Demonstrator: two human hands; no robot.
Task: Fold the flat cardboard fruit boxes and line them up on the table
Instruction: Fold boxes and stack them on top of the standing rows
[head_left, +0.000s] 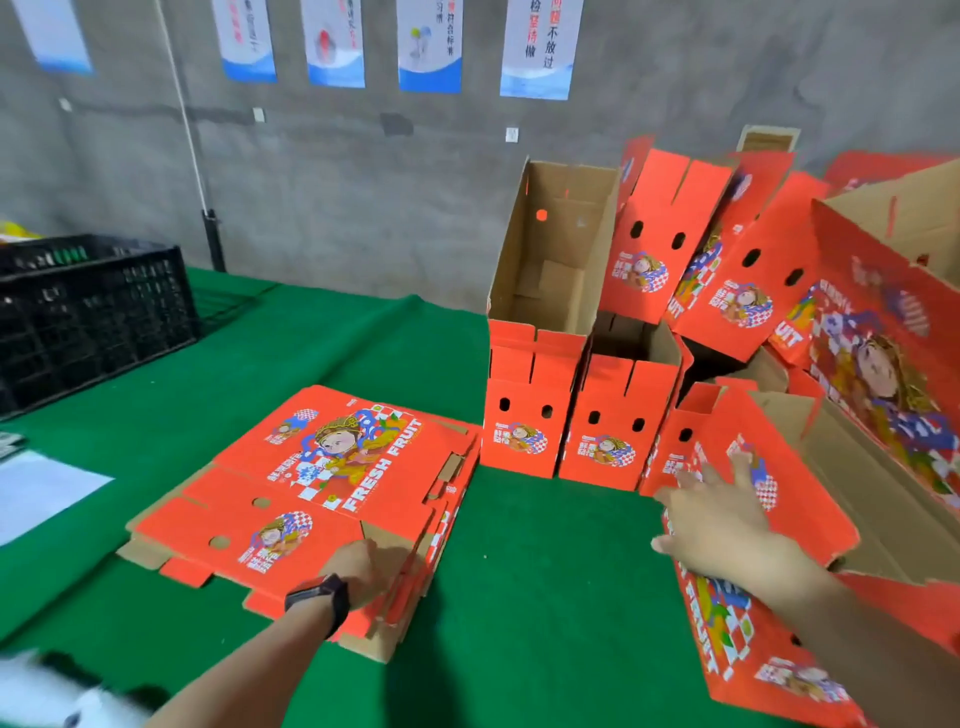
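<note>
The left hand (363, 569) curls round the edge of the flat box stack (332, 467) on the table (545, 571), likely to lift one. The right hand (719, 525), fingers spread, steadies a folded box (800, 493) beside the standing row (524, 415).

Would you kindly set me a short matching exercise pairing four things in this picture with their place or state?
1. left hand
2. right hand
3. black crate
4. stack of flat boxes

A. at the far left of the green cloth
B. fingers spread on a folded box
C. lying flat, unfolded
D. fingers curled at the stack's near edge

Pairs: 1-D, 2-B, 3-A, 4-C.
</note>
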